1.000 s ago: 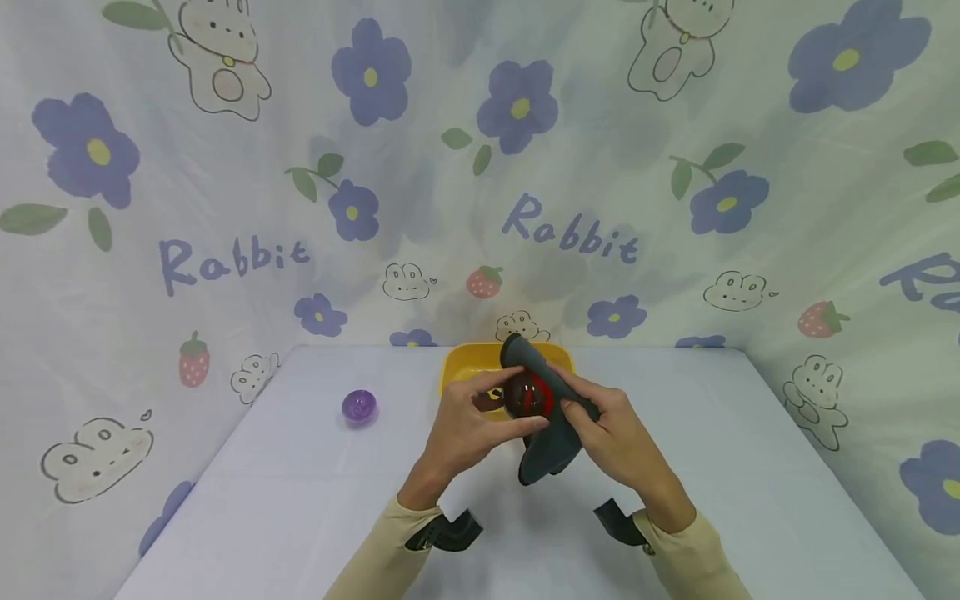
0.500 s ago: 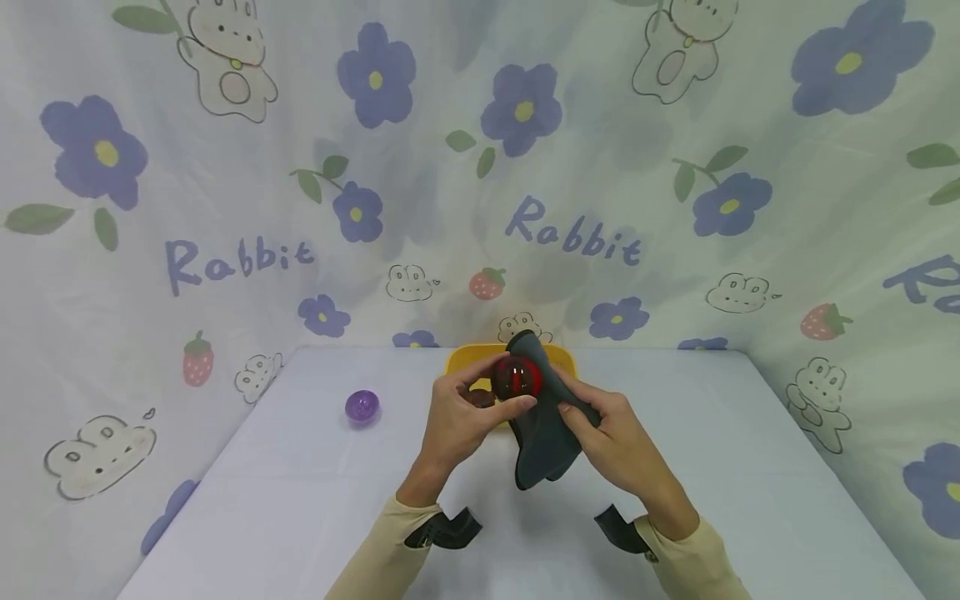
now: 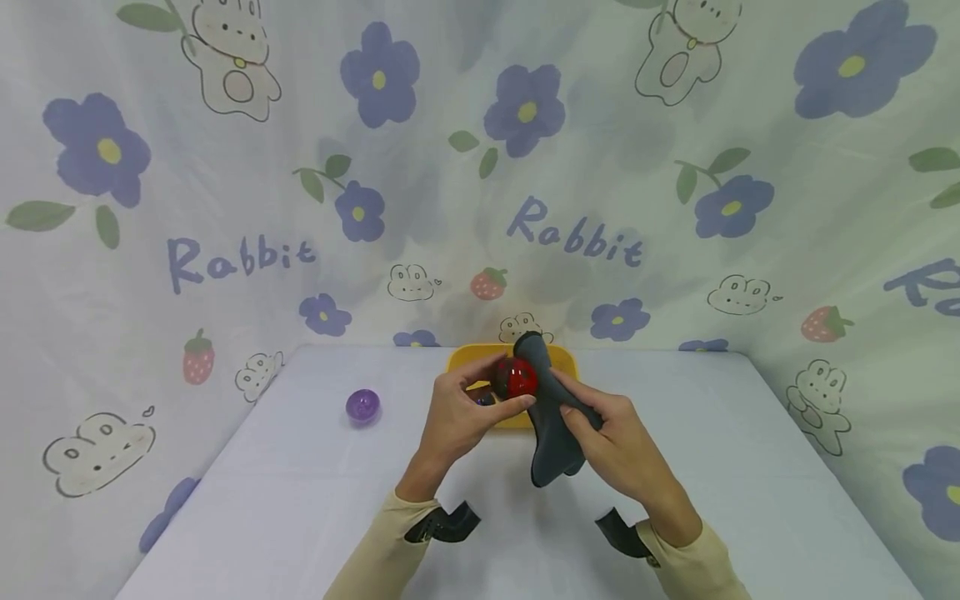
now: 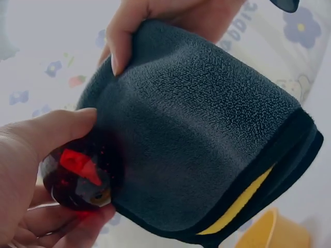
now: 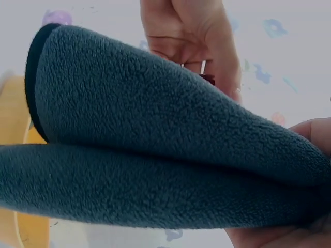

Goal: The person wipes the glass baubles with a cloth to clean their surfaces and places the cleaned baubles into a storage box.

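Observation:
My left hand [image 3: 457,421] pinches a glossy, see-through red ball [image 3: 521,377] between thumb and fingers. In the left wrist view the ball [image 4: 77,173] lies right against a folded grey-blue plush cloth [image 4: 181,113]. That cloth [image 3: 555,433] has black edging and a strip of yellow showing in its fold. My right hand [image 3: 624,437] grips it, thumb on the near side, while the lower part hangs down. Seen from the right wrist, the cloth [image 5: 129,93] covers nearly all of the ball.
Behind my hands stands a yellow container [image 3: 462,360], with a dark brownish round thing [image 3: 481,396] showing at its left side. A purple see-through round piece [image 3: 363,406] sits on the white table to the left. A patterned curtain [image 3: 450,208] encloses the back and sides.
The ball has shifted slightly up and left with my left hand, and its red patch looks bigger. The cloth's hanging end first swung left, then right, uncovering more of the container.

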Tool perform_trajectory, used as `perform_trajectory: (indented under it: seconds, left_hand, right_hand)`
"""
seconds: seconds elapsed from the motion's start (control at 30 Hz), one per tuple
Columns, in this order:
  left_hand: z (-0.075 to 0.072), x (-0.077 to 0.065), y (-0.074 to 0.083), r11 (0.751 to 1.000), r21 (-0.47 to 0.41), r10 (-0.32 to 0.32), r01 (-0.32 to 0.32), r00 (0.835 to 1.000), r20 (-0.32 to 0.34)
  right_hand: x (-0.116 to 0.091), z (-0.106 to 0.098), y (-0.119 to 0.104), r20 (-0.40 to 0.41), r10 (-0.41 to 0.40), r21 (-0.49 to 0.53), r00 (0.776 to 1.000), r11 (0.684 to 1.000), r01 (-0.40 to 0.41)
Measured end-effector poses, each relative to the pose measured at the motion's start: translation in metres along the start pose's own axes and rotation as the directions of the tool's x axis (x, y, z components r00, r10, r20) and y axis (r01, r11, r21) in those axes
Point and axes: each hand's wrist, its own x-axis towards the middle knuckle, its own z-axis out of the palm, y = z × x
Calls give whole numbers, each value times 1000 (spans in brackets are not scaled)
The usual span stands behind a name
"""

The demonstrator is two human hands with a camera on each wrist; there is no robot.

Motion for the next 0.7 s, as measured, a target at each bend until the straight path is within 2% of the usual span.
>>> perform_trajectory:
  seconds: [0.17, 0.33, 0.5, 0.7]
  left_hand:
    - [1, 1, -2, 1000, 7, 29, -29, 999, 42]
    - [3, 1, -2, 997, 17, 74, -76, 993, 87]
    - [6, -3, 3, 997, 23, 73, -76, 991, 108]
    - [9, -8, 8, 992, 36, 112, -117, 986, 127]
  right_hand:
    - [-1, 2, -2, -33, -4, -27, 999, 1000, 3]
    - [-1, 5, -1, -52, -71, -78, 996, 995, 66]
    - [1, 7, 0, -45, -117, -94, 992, 989, 112]
    - [3, 3, 6, -26, -91, -83, 995, 993, 89]
